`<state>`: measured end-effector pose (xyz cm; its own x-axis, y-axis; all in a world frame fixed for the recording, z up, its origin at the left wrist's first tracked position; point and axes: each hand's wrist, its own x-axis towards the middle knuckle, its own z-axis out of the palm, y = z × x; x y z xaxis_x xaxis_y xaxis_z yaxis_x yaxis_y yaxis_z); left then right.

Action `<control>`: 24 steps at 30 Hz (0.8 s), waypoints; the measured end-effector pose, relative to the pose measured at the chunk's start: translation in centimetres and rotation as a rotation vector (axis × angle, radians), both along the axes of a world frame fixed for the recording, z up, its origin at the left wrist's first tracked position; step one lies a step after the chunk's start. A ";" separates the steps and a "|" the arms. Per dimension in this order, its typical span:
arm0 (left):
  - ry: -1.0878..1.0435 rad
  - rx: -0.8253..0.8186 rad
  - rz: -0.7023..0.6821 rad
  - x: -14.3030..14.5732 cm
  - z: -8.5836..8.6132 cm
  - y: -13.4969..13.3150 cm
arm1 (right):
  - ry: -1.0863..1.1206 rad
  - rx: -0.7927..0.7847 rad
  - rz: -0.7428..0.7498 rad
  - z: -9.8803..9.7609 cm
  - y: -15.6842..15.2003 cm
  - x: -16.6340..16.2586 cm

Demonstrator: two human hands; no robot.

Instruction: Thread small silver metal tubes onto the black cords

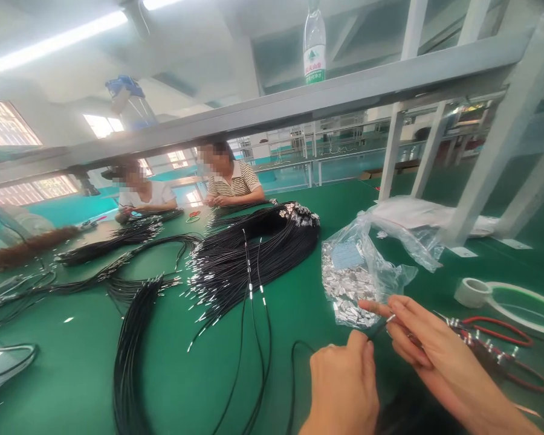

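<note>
My left hand (pixel 344 383) is closed around a thin black cable (pixel 294 362), which loops out to its left over the green table. A short end of that cable sticks out past my left thumb toward my right hand (pixel 424 344). There, the fingers pinch a small silver sleeve (pixel 391 318) at the cable's tip; the index finger points left. Just beyond both hands lies a clear plastic bag (pixel 390 272) full of small metal sleeves (pixel 347 290). Left of it, three loose cables (pixel 250 290) with silver sleeves run toward me.
A large bundle of black cables (pixel 272 254) covers the table's middle, with another bundle (pixel 133 350) nearer. Red-handled pliers (pixel 494 338) and tape rolls (pixel 474 293) lie right. Metal posts (pixel 485 151) carry a shelf rail holding a bottle (pixel 315 48). Two people (pixel 231 181) sit opposite.
</note>
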<state>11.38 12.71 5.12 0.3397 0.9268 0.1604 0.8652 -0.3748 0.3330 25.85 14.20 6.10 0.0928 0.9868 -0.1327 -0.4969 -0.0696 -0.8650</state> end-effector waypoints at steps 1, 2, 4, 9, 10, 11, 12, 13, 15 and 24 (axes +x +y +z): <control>-0.010 -0.011 0.006 0.0 0.0 0.0 | 0.001 0.000 0.005 0.0 0.0 0.0; -0.023 -0.023 0.013 0.0 0.1 -0.1 | 0.002 0.002 0.011 0.0 -0.1 0.1; -0.055 -0.052 0.022 0.0 0.2 -0.2 | 0.011 0.000 0.026 0.0 -0.2 0.2; -0.140 -0.107 0.033 0.0 0.2 -0.3 | 0.062 -0.012 0.029 0.0 -0.2 0.0; -0.164 -0.112 0.037 -0.1 0.2 -0.3 | 0.068 -0.013 0.028 0.0 -0.2 0.0; -0.190 -0.119 0.039 -0.1 0.1 -0.2 | 0.074 -0.013 0.026 0.0 -0.2 0.0; -0.219 -0.128 0.040 -0.1 0.1 -0.2 | 0.082 -0.011 0.027 0.0 -0.2 0.0; -0.249 -0.138 0.043 -0.1 0.0 -0.2 | 0.090 -0.007 0.028 0.0 -0.2 0.0; -0.300 -0.158 0.051 -0.1 -0.1 -0.2 | 0.093 0.005 0.040 -0.1 -0.2 0.0; -0.356 -0.176 0.040 -0.2 -0.5 -0.5 | -0.448 0.151 -0.113 -2.1 0.2 0.0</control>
